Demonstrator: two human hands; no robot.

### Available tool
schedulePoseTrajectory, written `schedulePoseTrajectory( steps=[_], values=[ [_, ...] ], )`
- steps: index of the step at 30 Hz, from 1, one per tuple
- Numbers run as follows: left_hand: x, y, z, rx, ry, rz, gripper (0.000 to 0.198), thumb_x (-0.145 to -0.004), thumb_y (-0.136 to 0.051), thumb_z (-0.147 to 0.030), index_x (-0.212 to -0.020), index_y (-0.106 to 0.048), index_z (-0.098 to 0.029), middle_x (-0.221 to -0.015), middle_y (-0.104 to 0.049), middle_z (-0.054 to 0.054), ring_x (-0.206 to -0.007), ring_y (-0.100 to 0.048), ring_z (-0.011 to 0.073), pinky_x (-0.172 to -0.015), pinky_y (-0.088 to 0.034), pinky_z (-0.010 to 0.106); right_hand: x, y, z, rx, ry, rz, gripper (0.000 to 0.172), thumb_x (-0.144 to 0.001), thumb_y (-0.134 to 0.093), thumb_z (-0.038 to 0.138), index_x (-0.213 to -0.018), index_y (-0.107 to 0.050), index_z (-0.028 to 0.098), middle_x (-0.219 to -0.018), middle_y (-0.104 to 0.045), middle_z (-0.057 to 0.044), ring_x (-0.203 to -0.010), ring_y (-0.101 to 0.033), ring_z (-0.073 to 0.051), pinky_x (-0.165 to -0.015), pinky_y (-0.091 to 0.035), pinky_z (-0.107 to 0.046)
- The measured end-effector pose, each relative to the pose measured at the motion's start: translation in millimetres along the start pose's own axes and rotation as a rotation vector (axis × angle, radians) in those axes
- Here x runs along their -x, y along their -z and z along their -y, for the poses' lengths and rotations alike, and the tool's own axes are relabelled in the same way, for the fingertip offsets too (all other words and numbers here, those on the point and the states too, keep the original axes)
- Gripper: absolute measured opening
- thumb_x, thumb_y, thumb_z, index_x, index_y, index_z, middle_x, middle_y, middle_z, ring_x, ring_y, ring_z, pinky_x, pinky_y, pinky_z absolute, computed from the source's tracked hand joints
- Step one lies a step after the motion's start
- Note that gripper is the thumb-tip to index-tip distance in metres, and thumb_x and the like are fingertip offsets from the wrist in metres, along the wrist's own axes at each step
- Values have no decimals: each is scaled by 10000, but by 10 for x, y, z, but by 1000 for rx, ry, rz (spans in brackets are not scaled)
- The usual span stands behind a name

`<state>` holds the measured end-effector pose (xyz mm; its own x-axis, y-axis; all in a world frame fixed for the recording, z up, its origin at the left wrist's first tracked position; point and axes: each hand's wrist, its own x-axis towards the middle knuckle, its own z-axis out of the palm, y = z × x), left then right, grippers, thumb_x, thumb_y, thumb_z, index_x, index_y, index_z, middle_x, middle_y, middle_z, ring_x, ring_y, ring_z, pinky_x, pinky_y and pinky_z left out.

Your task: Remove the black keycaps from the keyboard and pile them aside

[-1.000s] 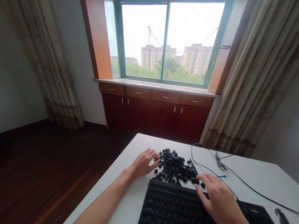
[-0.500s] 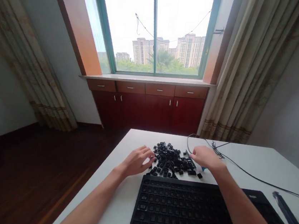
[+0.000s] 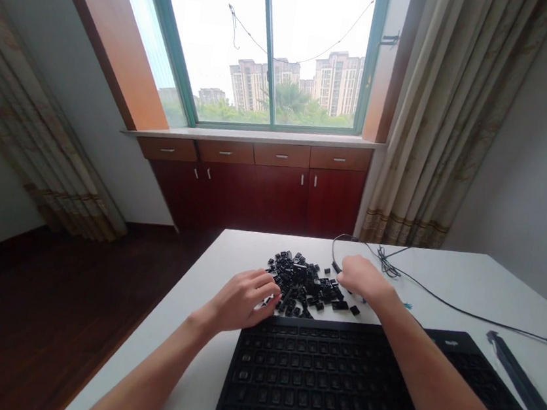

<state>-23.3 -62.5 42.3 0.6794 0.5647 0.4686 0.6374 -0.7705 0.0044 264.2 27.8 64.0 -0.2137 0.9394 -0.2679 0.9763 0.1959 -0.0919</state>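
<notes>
A heap of small black keycaps lies on the white table, just beyond a black keyboard whose keys are off. At the heap's left edge is my left hand, its fingers curled and thumb near the fingertips; whatever it may hold is too small to name. My right hand is closed at the right side of the heap, above the table, with a dark thin piece at its fingertips that I cannot make out. Blue bristles show beside the right wrist.
A black cable runs across the right of the white table. Near the right edge lies a long dark strip. Beyond the table stand a red cabinet, a window and curtains.
The view has shifted, so the room and table appear further left. My left hand has come nearer the keyboard's top left corner. My right hand has turned, and blue bristles now show past its wrist.
</notes>
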Motion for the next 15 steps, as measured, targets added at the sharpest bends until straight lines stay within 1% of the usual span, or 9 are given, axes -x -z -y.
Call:
schedulePoseTrajectory(
  steps=[4,7,9,10,11,13,15],
  values=[
    [-27,14,-58,-7,-4,-35,75,-966,-554,-185,-909,-603,-183,-827,-658,37,-762,-596,181,-699,-489,315,11,22,-22,-14,-1,-29,384,-972,-644,383,-1279,-609,155,-1288,-623,-119,-1102,-646,-231,-928,-567,-433],
    [-45,32,-116,-15,-9,-29,82,-971,-544,-201,-919,-606,-193,-830,-660,35,-749,-594,180,-700,-485,319,94,157,-29,-35,23,-103,374,-972,-644,394,-1253,-619,150,-1257,-637,-111,-1069,-655,-220,-908,-574,-422],
    [-62,46,-174,-19,-8,-36,72,-974,-536,-213,-953,-605,-201,-839,-665,31,-747,-597,182,-706,-486,327,236,257,2,-55,70,-187,296,-979,-626,370,-1157,-656,134,-1133,-677,-93,-987,-668,-203,-871,-570,-393],
    [-73,53,-210,-19,0,-54,69,-975,-533,-222,-978,-599,-204,-840,-667,30,-746,-601,186,-706,-486,332,338,285,26,-67,106,-236,233,-982,-602,323,-1064,-683,121,-1019,-696,-89,-924,-674,-203,-848,-558,-372],
    [-85,61,-253,-14,10,-78,75,-974,-535,-236,-1010,-592,-204,-843,-672,31,-751,-609,191,-705,-487,337,459,285,51,-81,149,-289,191,-982,-564,269,-1012,-691,129,-943,-698,-79,-887,-671,-201,-836,-541,-355],
    [-109,74,-353,1,4,-95,146,-963,-551,-274,-1089,-571,-202,-856,-684,30,-737,-622,199,-692,-489,347,726,184,84,-103,252,-366,177,-975,-518,220,-1029,-679,170,-930,-694,-54,-846,-666,-178,-809,-522,-320],
    [-130,81,-467,30,-14,-107,226,-940,-577,-312,-1134,-547,-199,-838,-689,23,-707,-633,203,-669,-490,352,971,-39,72,-114,377,-389,155,-943,-529,168,-1006,-665,204,-952,-690,-32,-829,-670,-152,-796,-523,-280]
  ],
)
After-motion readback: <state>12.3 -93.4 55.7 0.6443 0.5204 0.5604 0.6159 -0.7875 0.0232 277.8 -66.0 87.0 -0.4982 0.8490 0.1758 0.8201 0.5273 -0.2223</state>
